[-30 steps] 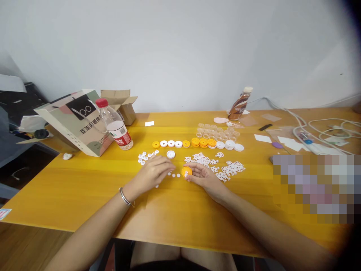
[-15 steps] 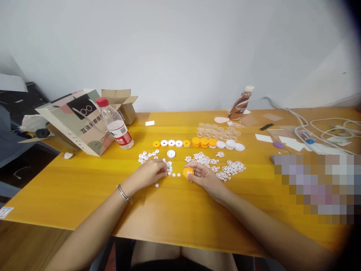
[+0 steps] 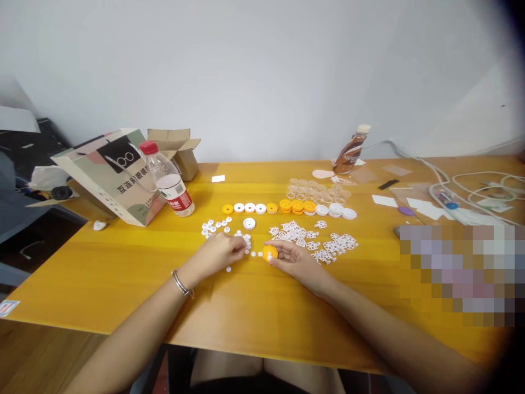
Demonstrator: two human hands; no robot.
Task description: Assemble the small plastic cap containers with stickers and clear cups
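My right hand grips a round orange plastic disc by its edge, with a small white piece at the disc's middle. To its left, my left hand has thumb and fingertips pinched together beside a pile of small white round pieces; whatever may be between the fingertips is hidden. Two loose white pieces lie between the hands. Behind the left hand are several white knobbed pieces and a white round dish-like disc. White openwork plastic pieces lie spread behind the right hand.
A row of orange discs and white discs crosses the table, with clear rings behind. A water bottle, paper bag and carton stand left. A brown drink bottle and cables are right.
My right hand has brought the orange disc slightly left, towards my left hand. The left fingertips have drawn closer together and up a little from the white pile.
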